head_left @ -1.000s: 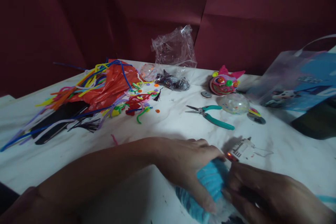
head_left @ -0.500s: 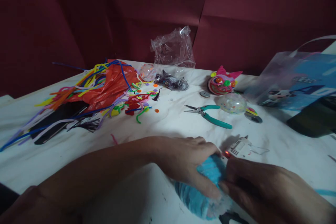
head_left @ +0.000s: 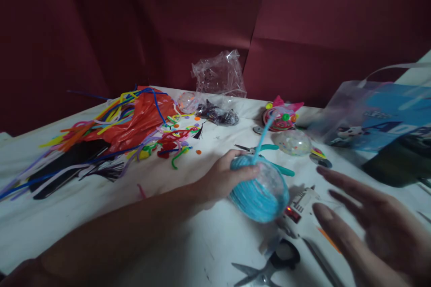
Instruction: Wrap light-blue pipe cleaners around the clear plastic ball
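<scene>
Over the worktop [head_left: 212, 251], the left hand [head_left: 226, 175] grips a clear ball wound in blue [head_left: 257, 199] between the pliers [head_left: 285, 171] and scissors [head_left: 265, 274], while the right hand [head_left: 377, 222], fingers spread loose, hovers beside the glue gun [head_left: 305, 199].

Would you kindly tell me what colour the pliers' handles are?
The pliers' handles are teal, showing best in the head view.

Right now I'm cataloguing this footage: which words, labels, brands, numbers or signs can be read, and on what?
"A D": large dark letters on the blue-printed plastic bag; what follows is blurred.
Smaller lettering above, same bag: too blurred to read.
Blue-wrapped ball in the left hand: no text visible.
Nothing else is readable.
</scene>
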`<control>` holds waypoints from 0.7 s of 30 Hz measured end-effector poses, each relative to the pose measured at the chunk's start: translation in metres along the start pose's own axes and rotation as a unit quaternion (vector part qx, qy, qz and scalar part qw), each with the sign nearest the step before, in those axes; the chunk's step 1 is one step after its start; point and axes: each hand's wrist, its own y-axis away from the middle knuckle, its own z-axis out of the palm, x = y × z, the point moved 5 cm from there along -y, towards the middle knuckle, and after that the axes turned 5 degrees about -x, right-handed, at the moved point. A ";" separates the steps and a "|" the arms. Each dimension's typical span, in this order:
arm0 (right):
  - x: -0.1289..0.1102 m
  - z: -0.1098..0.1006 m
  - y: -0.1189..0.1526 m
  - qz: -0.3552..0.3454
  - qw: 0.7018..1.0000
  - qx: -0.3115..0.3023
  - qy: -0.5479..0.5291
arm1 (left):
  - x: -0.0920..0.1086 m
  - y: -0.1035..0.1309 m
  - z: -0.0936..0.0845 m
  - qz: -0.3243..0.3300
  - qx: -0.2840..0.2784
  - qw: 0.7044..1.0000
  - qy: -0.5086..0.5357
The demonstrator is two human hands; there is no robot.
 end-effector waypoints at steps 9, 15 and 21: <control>0.017 0.037 0.007 0.173 0.941 -0.102 -0.272 | 0.005 0.010 0.011 0.111 0.049 0.986 0.118; 0.020 0.038 0.009 0.195 0.935 -0.090 -0.282 | 0.006 0.011 0.020 0.085 -0.029 0.986 0.138; 0.011 0.040 0.008 0.234 0.926 -0.080 -0.284 | 0.005 0.010 0.024 0.075 -0.079 0.987 0.115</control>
